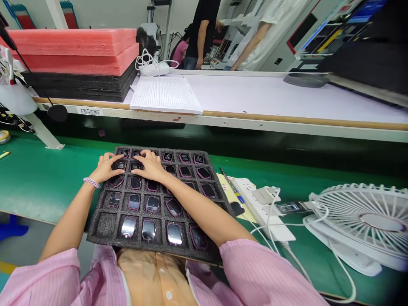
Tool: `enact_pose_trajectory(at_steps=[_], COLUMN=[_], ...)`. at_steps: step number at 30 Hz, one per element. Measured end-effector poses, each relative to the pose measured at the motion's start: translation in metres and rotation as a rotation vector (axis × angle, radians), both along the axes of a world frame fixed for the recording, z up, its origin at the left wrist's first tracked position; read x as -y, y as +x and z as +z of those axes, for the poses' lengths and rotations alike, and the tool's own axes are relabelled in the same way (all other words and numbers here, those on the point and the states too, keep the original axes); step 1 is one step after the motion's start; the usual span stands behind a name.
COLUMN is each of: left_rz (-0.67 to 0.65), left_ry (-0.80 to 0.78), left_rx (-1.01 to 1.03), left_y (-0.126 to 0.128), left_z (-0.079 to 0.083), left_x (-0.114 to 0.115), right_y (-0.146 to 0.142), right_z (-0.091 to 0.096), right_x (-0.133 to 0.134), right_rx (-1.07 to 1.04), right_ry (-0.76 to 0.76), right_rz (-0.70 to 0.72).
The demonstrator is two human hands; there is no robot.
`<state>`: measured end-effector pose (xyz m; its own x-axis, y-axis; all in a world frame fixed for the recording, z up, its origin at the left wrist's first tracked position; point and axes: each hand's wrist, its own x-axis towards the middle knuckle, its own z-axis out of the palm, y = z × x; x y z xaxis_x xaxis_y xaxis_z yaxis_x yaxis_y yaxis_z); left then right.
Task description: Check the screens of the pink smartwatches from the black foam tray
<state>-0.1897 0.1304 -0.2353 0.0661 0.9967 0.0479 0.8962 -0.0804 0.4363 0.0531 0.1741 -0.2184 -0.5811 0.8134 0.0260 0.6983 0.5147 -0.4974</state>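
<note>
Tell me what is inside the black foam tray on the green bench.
The tray holds small pink-edged devices with dark screens, one per compartment; the near-left compartment looks empty. The left hand, right hand and right forearm cover several compartments, hiding their contents.

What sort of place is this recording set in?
Probably an electronics factory assembly or inspection line: a black foam compartment tray holding small glossy pink-rimmed devices sits on a green-matted workbench, with pink and black foam slabs stacked on the shelf behind.

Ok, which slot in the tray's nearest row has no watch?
The leftmost slot, at the near left corner of the tray; the row's others each hold a watch.
</note>
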Motion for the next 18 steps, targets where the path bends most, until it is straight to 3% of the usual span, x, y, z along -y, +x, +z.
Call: enact_pose_trajectory(at_steps=[3, 7, 12, 15, 18], left_rz=[0.035, -0.155, -0.136, -0.077, -0.056], left_ry=[0.064, 0.029, -0.084, -0.117, -0.140], left_rx=[-0.113, -0.174, -0.232, -0.220, -0.145], left_y=[0.019, 0.076, 0.152, 0.168, 0.166], left_z=[0.019, 0.041, 0.033, 0.025, 0.025], left_x=[-0.002, -0.014, -0.029, -0.031, -0.026], right_y=[0.027, 0.070, 0.089, 0.091, 0.092], right_z=[0.018, 0.033, 0.019, 0.006, -0.004], right_x=[-0.003, -0.007, 0.002, 0.007, 0.008], right_rx=[0.173, 0.422, 0.490, 0.406, 0.270], right_ry=[0.097, 0.128, 0.066, 0.035, -0.001], right_rz=[-0.056, -0.230, -0.238, -0.225, -0.245])
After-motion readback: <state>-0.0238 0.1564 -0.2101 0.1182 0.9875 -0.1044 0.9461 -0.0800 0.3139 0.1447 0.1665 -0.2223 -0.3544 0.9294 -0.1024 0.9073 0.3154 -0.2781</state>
